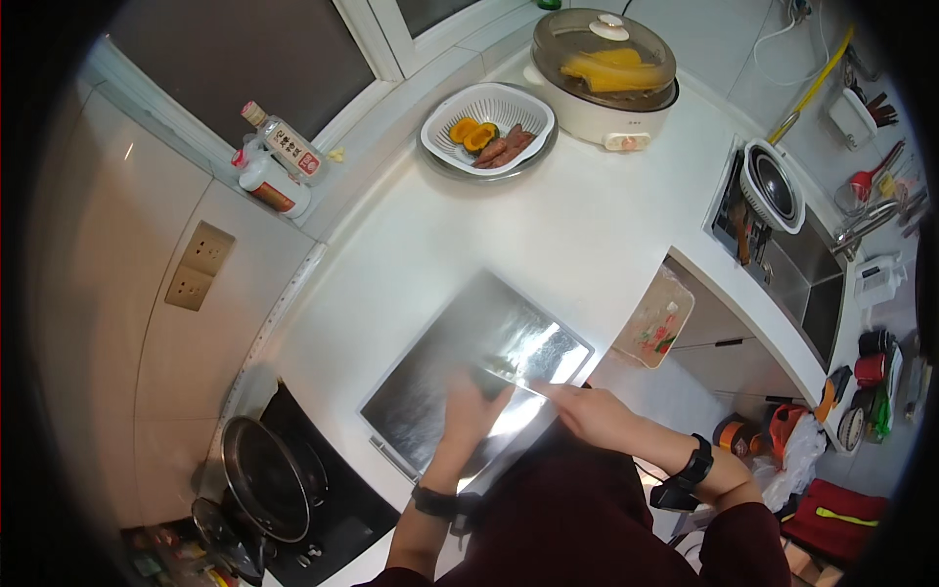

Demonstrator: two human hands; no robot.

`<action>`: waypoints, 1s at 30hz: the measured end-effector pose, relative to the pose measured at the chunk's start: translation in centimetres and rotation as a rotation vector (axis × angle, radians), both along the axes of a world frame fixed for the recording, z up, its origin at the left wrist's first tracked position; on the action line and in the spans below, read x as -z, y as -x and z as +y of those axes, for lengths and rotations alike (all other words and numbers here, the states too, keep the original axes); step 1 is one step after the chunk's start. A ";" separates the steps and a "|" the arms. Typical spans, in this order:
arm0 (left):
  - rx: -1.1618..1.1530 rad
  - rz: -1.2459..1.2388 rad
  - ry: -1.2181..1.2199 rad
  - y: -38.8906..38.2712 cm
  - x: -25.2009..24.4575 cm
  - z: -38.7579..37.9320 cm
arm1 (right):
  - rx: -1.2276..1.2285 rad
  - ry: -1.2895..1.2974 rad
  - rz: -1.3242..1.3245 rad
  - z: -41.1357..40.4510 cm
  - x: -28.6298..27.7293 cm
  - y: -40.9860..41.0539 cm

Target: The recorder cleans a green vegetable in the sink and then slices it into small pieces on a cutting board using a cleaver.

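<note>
A shiny metal cutting board (425,389) lies on the white counter in front of me. Over its middle, my left hand (469,411) rests on a small dark green piece of food (490,383), which is blurred. From the right, my right hand (587,411) grips what looks like a knife; its blade (517,381) reaches to the green piece. The knife's handle is hidden in my fingers. Farther back, a white colander (488,92) in a metal bowl holds orange squash pieces (480,137) and sweet potatoes (502,149).
Behind stands an electric cooker (594,117) with a lid over yellow food. A frying pan (265,477) sits on the black hob at left. The sink (799,257) is at right, with a white basket (774,187) near it. Bottles (275,180) stand on the window ledge.
</note>
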State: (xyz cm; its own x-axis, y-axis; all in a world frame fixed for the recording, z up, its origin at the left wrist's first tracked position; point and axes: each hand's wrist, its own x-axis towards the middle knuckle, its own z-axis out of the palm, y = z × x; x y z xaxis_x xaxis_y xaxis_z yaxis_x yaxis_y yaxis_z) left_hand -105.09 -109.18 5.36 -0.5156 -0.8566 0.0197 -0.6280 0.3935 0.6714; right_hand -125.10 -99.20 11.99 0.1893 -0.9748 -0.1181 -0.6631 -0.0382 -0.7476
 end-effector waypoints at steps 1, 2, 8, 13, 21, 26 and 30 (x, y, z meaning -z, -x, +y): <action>0.006 0.023 -0.024 0.1 -0.2 -0.1 | -0.013 -0.033 0.026 -0.1 -0.6 0.1; 0.017 0.016 -0.030 0.3 -0.4 -0.1 | -0.025 -0.066 0.052 -0.2 -1.0 0.1; -0.024 0.187 -0.052 0.9 -1.3 -0.4 | -0.038 -0.115 0.083 -0.4 -1.5 0.4; -0.058 0.154 -0.089 0.9 -0.9 -1.0 | -0.040 -0.132 0.043 -1.1 -1.5 0.6; 0.045 0.080 -0.082 0.3 -0.2 -2.1 | -0.084 -0.175 0.081 -2.3 -1.5 0.0; 0.054 0.059 -0.118 0.3 0.2 -2.5 | -0.075 -0.125 0.102 -3.0 -1.0 -0.7; 0.061 0.061 -0.134 0.4 -0.1 -2.7 | -0.049 -0.111 0.085 -3.4 0.2 -0.8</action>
